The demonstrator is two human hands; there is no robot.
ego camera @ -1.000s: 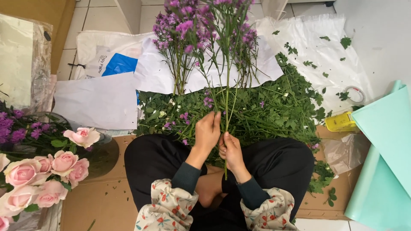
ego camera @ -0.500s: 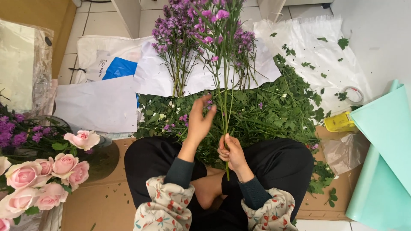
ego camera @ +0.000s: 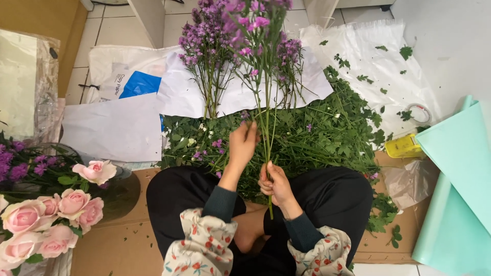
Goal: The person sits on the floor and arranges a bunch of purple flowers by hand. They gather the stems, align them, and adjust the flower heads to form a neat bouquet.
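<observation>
The right hand [ego camera: 276, 185] is clenched around a bunch of purple flower stems [ego camera: 267, 120], whose long axis runs toward twelve o'clock, blooms far above the fist. The left hand [ego camera: 243, 144], at eleven o'clock from it and nearer the blooms, rests loosely curled, fingers touching the thin green stems above a heap of stripped leaves [ego camera: 317, 138].

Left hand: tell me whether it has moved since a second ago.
Yes. The left hand has risen along the purple flower stems, away from the right hand and toward the white paper.

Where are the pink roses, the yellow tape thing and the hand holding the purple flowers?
pink roses [ego camera: 48, 220], head view, on a bloom.
yellow tape holder [ego camera: 403, 146], head view, on its body.
right hand [ego camera: 275, 185], head view, on its back.
</observation>
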